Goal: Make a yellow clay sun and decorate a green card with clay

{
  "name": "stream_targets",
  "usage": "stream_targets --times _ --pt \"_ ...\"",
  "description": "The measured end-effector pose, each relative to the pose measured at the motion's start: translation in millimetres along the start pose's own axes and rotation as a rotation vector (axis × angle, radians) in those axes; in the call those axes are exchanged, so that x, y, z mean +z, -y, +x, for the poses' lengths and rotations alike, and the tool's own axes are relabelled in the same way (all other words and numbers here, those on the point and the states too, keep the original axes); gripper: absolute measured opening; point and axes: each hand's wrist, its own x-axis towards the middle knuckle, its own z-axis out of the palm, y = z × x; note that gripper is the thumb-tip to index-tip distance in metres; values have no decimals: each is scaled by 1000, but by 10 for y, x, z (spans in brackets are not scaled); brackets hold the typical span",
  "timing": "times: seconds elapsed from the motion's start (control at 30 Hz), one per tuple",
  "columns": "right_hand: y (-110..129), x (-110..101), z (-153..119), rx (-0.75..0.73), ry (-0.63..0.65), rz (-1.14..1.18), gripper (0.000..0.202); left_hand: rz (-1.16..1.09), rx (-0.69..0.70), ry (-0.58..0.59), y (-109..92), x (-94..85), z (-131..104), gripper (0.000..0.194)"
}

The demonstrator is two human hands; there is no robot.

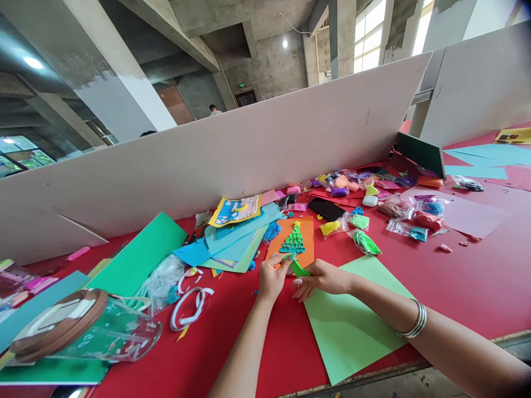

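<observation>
Over the red table, my left hand [272, 277] pinches one end of a small bright green strip [299, 269]. My right hand [324, 278] has its fingers closed on the other end, just to the right. I cannot tell whether the strip is paper or soft clay. Behind my fingertips lies an orange card [309, 236] bearing a Christmas tree [292, 241] made of small green pieces with a yellow star on top. A light green paper sheet [357, 326] lies partly beneath my right hand and forearm.
Bagged coloured clay [427, 218] is scattered at the back right, near a black phone [326, 209]. Coloured papers [236, 246] are stacked left of the card. A clear jar [120, 326] lies at the left by curled white strips [191, 309]. A white partition [249, 155] stands behind.
</observation>
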Motion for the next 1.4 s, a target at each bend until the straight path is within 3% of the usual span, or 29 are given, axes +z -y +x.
stream_targets --times 0.13,0.2,0.33,0.43,0.6,0.77,0.9,1.03,1.17,1.27,1.4 --pt "37 -12 -34 -5 10 -78 58 10 -91 -185 99 -119 72 43" --pt "59 -29 -43 -22 -24 -111 55 -72 -142 -187 118 -157 84 49" --pt "49 -52 -18 -92 -123 -39 50 -210 -102 40 88 -109 38 55" --pt "-4 -63 23 -113 -153 -98 43 -200 -45 203 55 12 -23 48" --pt "-31 -30 44 -101 -154 -166 51 -88 30 283 -12 100 -70 35" --pt "-2 15 27 -16 -93 101 61 65 119 134 -82 43 -67 33" --pt "15 0 23 39 -177 28 64 83 73 -2 -61 8 -52 35" --pt "87 2 -10 13 -130 -40 61 122 25 -173 31 -84 19 38" --pt "144 4 -43 -8 -118 -39 49 -25 -106 -273 95 -168 89 51" --pt "125 -13 -38 -49 -168 14 36 -163 -119 -165 69 -157 84 59" --pt "56 -33 -14 -101 -154 12 36 -201 -55 136 -1 -45 -5 61"
